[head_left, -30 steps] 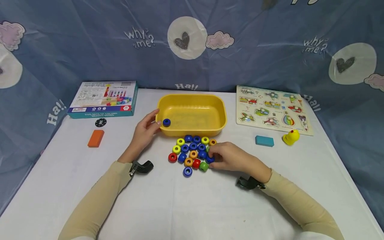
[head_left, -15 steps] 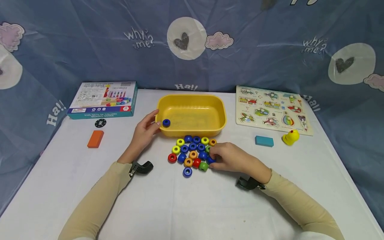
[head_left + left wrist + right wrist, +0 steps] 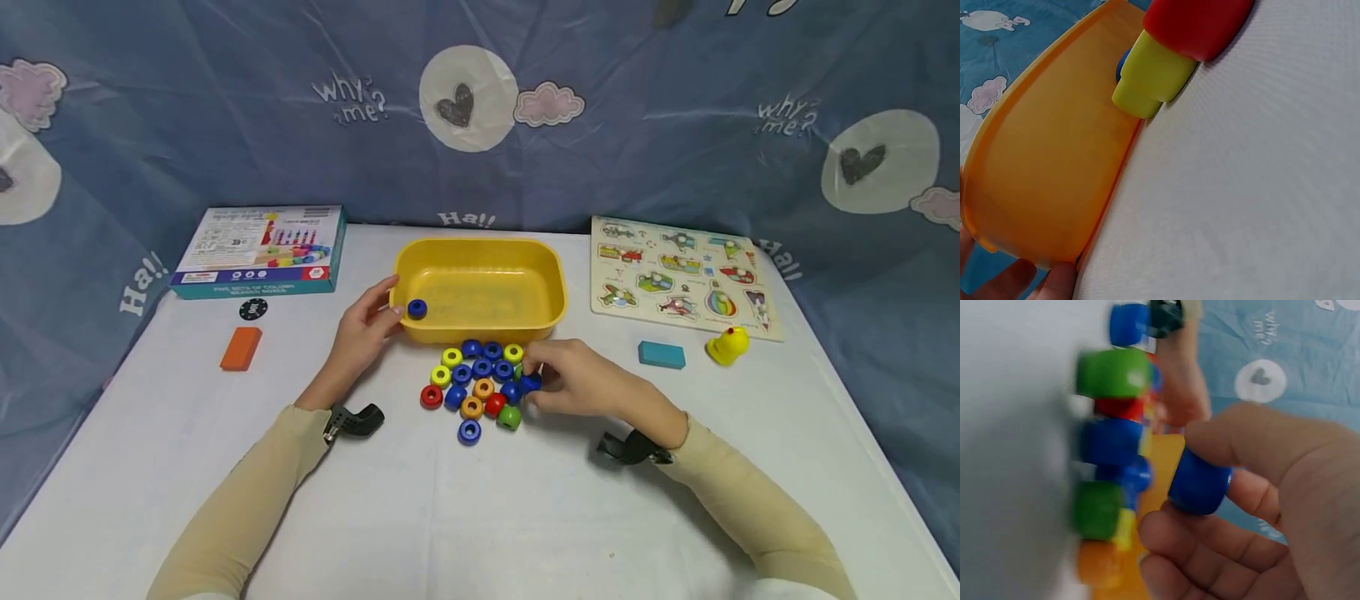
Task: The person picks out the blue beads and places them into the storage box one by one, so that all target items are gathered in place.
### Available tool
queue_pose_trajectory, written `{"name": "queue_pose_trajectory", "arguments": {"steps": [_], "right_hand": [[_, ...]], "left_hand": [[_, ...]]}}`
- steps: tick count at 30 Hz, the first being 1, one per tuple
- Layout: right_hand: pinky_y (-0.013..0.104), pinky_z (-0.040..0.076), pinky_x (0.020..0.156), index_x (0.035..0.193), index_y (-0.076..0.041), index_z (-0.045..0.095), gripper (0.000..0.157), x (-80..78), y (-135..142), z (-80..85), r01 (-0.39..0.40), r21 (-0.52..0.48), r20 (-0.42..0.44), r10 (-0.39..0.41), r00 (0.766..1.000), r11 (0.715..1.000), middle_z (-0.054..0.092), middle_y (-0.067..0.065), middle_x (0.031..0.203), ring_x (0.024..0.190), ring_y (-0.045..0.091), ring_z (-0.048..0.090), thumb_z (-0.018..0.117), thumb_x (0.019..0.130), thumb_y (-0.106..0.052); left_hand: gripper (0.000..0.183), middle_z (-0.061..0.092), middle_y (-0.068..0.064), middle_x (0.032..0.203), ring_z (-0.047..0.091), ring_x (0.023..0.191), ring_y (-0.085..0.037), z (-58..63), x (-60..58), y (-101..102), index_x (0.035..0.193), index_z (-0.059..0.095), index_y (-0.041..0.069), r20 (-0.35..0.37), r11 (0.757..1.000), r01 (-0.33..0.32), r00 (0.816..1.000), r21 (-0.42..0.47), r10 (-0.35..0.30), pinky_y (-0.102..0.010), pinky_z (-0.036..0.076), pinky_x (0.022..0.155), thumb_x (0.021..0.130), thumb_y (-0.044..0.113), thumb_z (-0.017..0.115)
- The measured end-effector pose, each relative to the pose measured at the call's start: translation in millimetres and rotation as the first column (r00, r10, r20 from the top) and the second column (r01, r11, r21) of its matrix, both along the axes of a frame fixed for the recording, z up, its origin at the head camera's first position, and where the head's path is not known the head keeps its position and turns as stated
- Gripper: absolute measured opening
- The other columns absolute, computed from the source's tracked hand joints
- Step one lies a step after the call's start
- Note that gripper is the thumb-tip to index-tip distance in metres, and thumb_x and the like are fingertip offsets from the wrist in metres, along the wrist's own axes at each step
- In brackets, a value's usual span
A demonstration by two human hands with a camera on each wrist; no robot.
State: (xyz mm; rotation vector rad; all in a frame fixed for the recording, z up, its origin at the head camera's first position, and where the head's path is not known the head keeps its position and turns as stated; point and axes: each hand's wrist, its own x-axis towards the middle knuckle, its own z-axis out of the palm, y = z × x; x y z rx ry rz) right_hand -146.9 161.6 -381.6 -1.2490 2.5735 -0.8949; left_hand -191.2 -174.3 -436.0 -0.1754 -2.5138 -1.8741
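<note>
Between the thumb and fingers of my right hand [image 3: 581, 379] is a blue bead [image 3: 1200, 481], raised off the table at the right side of the bead group. My left hand [image 3: 363, 321] rests its fingertips on the left end of a yellow plastic tray [image 3: 480, 335]. One blue bead [image 3: 417, 309] lies inside that tray, in the near left corner. In front of the tray sits a cluster of round holed beads: red [image 3: 431, 396], yellow [image 3: 452, 357], orange [image 3: 472, 407], green [image 3: 509, 417] and several blue. Part of the cluster's right side is hidden behind my right fingers.
At the back left lies a boxed toy set [image 3: 258, 250], with a black round chip [image 3: 253, 309] and an orange block [image 3: 241, 348] before it. On the right are a picture puzzle board [image 3: 678, 279], a blue block [image 3: 662, 354] and a yellow toy chick [image 3: 727, 345]. Patterned cloth hangs behind.
My right hand has lifted a blue bead from the right side of the cluster and risen slightly. A red bead beside it shifted a little. My left hand stays at the tray.
</note>
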Motion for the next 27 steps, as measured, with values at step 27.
{"name": "queue_pose_trajectory", "arguments": {"steps": [27], "right_hand": [[0.023,0.052,0.077,0.093,-0.007,0.069,0.016,-125.5,-131,6.8,0.236,0.131,0.051,-0.244,0.968,0.963,0.069,0.005,0.092,0.082,0.017,0.057,0.076,0.083,-0.017]], "left_hand": [[0.050,0.041,-0.007,0.152,0.055,0.125,-0.030,0.2,0.3,0,0.149,0.040,0.026,-0.006,1.000,-0.002,1.000,0.015,0.002,-0.022,0.055,0.091,0.100,0.027,0.052]]}}
